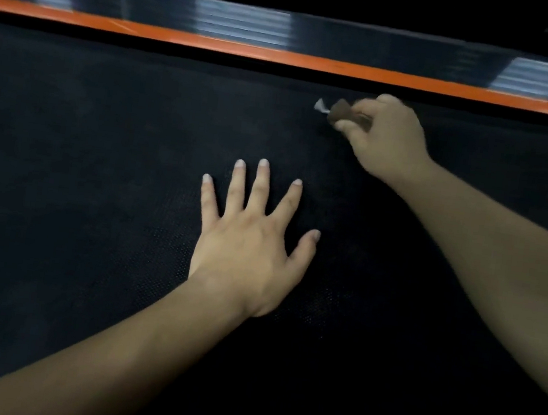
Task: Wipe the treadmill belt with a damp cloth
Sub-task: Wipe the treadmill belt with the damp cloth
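The black treadmill belt point(81, 166) fills almost the whole view, and its fine dotted texture shows in the middle. The left hand point(251, 239) lies flat on the belt near the centre, with straight fingers spread wide, and it holds nothing. The right hand point(388, 138) is farther away and to the right, close to the far edge of the belt. Its fingers are curled around a small brown cloth point(341, 110) with a pale tip that sticks out to the left. The cloth is blurred, and I cannot tell if it touches the belt. Beyond the belt an orange stripe point(251, 47) runs from left to right, and behind it is a dark side rail point(152, 2) with pale reflections.
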### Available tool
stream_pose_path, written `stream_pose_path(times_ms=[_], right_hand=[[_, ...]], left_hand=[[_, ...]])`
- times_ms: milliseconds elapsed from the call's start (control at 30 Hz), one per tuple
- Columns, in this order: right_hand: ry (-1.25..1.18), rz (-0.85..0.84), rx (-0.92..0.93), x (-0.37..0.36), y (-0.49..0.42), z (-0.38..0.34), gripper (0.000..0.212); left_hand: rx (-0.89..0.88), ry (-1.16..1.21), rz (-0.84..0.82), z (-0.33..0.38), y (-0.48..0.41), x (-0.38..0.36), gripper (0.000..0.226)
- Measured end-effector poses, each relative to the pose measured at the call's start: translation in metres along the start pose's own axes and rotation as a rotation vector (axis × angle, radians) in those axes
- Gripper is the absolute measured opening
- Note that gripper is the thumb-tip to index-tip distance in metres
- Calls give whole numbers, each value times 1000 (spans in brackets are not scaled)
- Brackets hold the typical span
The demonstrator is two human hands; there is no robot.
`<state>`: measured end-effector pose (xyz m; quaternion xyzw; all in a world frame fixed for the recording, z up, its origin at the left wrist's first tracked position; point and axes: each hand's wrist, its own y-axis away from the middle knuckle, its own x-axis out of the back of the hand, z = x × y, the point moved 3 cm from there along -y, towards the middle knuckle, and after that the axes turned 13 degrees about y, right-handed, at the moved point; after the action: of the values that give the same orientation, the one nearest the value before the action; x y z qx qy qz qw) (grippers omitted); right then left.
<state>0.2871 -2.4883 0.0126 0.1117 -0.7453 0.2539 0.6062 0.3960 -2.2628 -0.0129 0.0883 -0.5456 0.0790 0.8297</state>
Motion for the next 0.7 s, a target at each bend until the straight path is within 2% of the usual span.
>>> stream_pose_path(times_ms=[67, 200, 267, 367, 400, 467, 533, 567, 700], right_hand=[[34, -42, 15, 4, -5, 10, 27], [73, 48, -332, 12, -26, 52, 25], [83, 66, -283, 8, -20, 48, 24], [13, -29, -41, 8, 4, 43, 26], [50, -32, -26, 11, 6, 51, 29], [109, 12, -182, 21, -2, 78, 31], [58, 43, -358, 25, -6, 95, 30], [52, 53, -361, 24, -3, 92, 30], [8, 9, -37, 19, 41, 52, 28]], left_hand=[[9, -2, -4, -1, -1, -1, 75], [10, -5, 0, -2, -1, 0, 75], [15, -7, 0, -1, 0, -1, 75], [18, -3, -1, -1, -1, -1, 76], [18, -2, 0, -1, -2, -1, 76], [23, -9, -4, -2, -1, -1, 76], [29, -10, -5, -2, -1, -1, 76], [29, -10, -5, -1, -1, -1, 76], [32, -7, -4, -1, -2, -1, 77]])
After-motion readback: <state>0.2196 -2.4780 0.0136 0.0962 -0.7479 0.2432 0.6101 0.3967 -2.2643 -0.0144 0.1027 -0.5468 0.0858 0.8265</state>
